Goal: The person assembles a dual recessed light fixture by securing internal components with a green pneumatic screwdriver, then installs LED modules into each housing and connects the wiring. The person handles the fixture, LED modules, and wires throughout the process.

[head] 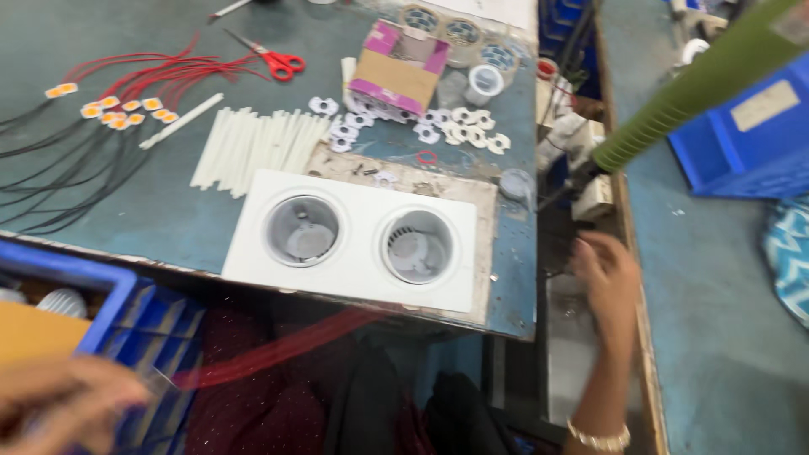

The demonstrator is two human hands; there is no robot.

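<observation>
My right hand [608, 278] reaches down into the gap right of the workbench, fingers apart and nothing seen in them; a bangle sits on the wrist. My left hand [59, 404] is blurred at the bottom left beside a blue crate [101, 286]; its grip cannot be made out. On the bench edge in front of me lies a white rectangular twin-hole light housing [358, 240] with two grey round cups in it.
White tubes [253, 143], white ring parts [459, 126], red and black wires with orange pads [118, 109], red scissors [274, 59], a pink-and-brown carton [400, 72], tape rolls [463, 34]. A green ribbed hose [691, 84] and blue bin [750, 135] stand right.
</observation>
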